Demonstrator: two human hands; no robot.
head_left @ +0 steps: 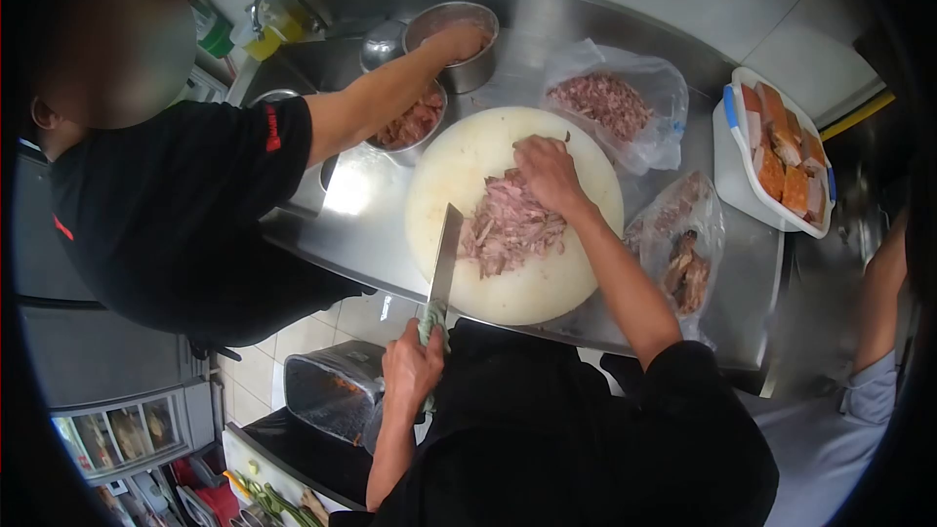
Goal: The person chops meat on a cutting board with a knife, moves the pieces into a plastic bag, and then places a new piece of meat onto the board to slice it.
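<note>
My left hand (410, 368) is wrapped round the cloth-covered handle of a cleaver (446, 259), whose blade points up over the near left edge of a round white cutting board (576, 298). A heap of chopped meat (512, 224) lies in the middle of the board. At the heap's far edge, my right hand (549, 171) rests on the meat with its fingers bent; what they hold, if anything, is hidden. Beyond the board is a clear bag of chopped meat (600, 105). Another bag with larger meat pieces (686, 273) lies to the right.
A co-worker (176, 195) at the left reaches into a metal pot (468, 68) beside a bowl of meat (412, 122). A white tub (737, 185) holds roasted pieces. Another person's arm (883, 293) shows at right. A lined bin (332, 395) stands below the counter.
</note>
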